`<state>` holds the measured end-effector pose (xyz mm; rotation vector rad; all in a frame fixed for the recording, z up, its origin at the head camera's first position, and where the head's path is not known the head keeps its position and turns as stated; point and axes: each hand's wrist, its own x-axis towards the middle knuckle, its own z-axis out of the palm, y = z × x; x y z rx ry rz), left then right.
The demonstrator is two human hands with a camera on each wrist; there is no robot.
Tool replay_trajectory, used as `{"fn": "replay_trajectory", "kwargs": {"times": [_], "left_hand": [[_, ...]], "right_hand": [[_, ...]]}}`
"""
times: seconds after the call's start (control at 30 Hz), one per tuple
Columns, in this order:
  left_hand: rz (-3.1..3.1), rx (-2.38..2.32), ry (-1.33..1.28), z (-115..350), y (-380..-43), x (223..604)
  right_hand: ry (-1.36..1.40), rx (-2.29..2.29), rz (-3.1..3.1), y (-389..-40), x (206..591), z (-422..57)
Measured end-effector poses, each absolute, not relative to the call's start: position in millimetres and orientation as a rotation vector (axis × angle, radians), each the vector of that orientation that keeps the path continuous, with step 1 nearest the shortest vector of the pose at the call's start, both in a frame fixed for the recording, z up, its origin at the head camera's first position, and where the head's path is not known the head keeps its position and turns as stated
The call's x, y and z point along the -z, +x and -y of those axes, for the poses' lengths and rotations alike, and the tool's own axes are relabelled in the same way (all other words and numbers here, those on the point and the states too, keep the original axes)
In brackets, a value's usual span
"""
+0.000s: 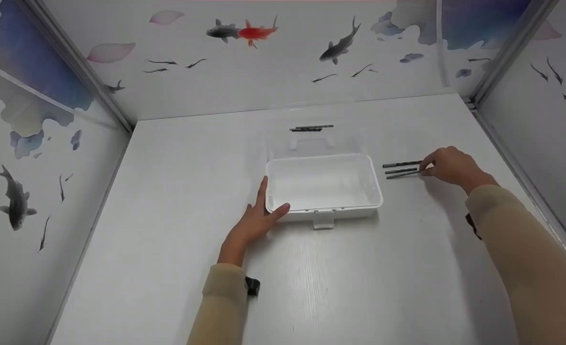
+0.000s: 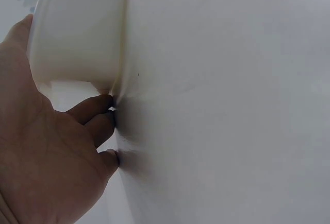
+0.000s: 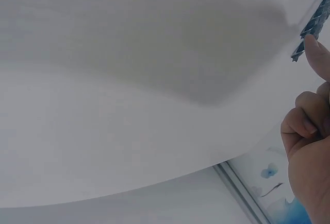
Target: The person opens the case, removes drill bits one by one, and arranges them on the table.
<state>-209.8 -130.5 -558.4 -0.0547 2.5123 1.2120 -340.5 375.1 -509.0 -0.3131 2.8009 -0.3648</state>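
Observation:
A white plastic box (image 1: 373,209) with its clear lid (image 1: 283,143) folded back stands mid-table, its front latch (image 1: 323,220) hanging down. My left hand (image 1: 254,221) holds the box by its front left corner, thumb over the rim and forefinger along the side wall. In the left wrist view, the other fingers (image 2: 98,112) curl beside the box, fingertips at the tabletop. Right of the box lie several dark drill bits (image 1: 400,171), roughly side by side. My right hand (image 1: 448,165) pinches a drill bit at its right end; in the right wrist view the thumb (image 3: 317,54) overlaps the fluted ends.
More drill bits (image 1: 311,128) lie at the back, showing at the clear lid. White panels with painted fish (image 1: 256,32) wall the white table (image 1: 167,215) at the back, left and right. A metal corner post (image 1: 513,48) stands behind the right hand.

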Motion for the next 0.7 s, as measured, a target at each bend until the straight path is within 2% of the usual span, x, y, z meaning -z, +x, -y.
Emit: {"fn": "replay_trajectory", "kwargs": {"times": [0.7], "left_hand": [[-2.517, -1.226, -0.049, 130, -209, 559]], "right_hand": [[-0.304, 0.351, -2.81, -340, 521, -378]]}}
